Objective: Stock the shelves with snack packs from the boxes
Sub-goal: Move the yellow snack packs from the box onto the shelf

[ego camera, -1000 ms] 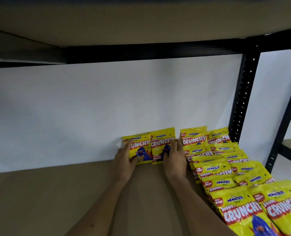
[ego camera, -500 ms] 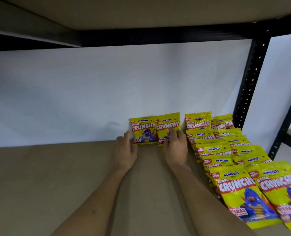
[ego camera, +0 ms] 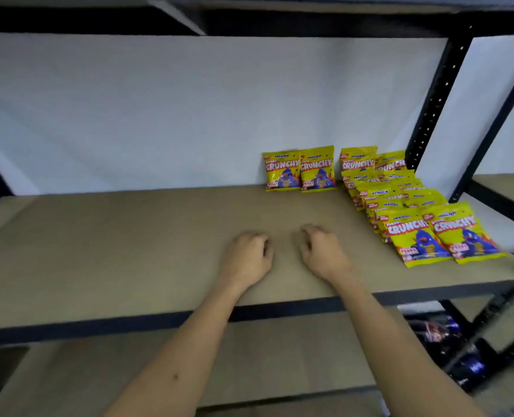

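Hovering both hands, left hand [ego camera: 247, 256] and right hand [ego camera: 322, 253], loosely curled, empty; I risk toppling the centre-frame upright packs [ego camera: 300, 169] when restocking.

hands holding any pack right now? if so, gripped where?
Nothing held. Left hand and right hand hover empty, fingers loosely curled, over the shelf, apart from the two standing packs.

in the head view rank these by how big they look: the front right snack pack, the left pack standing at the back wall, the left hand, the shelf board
1. shelf board
2. front right snack pack
3. left hand, close to the front pack in apparent size, so that order is unsure
4. left pack at the back wall

The front pack lies nearer the camera, which inflates it; both packs may be equal.
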{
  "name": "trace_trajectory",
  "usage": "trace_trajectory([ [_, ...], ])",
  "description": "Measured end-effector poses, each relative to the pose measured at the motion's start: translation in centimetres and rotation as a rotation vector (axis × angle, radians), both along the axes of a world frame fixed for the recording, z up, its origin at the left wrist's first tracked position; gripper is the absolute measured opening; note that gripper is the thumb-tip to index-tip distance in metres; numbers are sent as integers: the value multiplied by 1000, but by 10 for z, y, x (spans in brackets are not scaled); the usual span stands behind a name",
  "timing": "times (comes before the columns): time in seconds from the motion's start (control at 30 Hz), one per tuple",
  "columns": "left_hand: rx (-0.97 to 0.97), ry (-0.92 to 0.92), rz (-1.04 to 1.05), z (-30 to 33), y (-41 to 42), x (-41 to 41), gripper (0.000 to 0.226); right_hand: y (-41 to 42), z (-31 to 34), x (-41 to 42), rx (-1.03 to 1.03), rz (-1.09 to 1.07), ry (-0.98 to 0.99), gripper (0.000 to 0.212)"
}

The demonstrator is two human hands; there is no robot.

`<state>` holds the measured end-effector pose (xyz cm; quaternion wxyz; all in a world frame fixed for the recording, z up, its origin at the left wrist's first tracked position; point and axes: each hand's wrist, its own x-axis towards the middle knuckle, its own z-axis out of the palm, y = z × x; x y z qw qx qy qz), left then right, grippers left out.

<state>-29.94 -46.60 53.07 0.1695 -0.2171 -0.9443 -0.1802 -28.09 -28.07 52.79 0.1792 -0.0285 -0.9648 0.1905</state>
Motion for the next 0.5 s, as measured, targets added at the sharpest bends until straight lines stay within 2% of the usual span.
trace_trajectory([
  [0.1, -9, 64, -68, 8, -21, 48, 27, -20, 4, 47, 30, 29, 90, 28],
  [0.2, -50, 277, -59, -1, -50, 96, 39, -54, 0, 103, 67, -22, 279, 45],
  [0.27, -78, 364, -113, -20, -74, 125, 49, -78, -20, 140, 16, 33, 339, 46],
  [0.33, -82, 381, -196, -52, -100, 149, 54, -96, -53, 177, -91, 67, 305, 49],
  [0.4, -70, 251, -253, -94, -126, 170, 54, -115, -89, 213, -229, 34, 175, 47],
  [0.5, -23, -286, -232, -162, -164, 200, 57, -137, -138, 256, -370, -52, -133, 46],
])
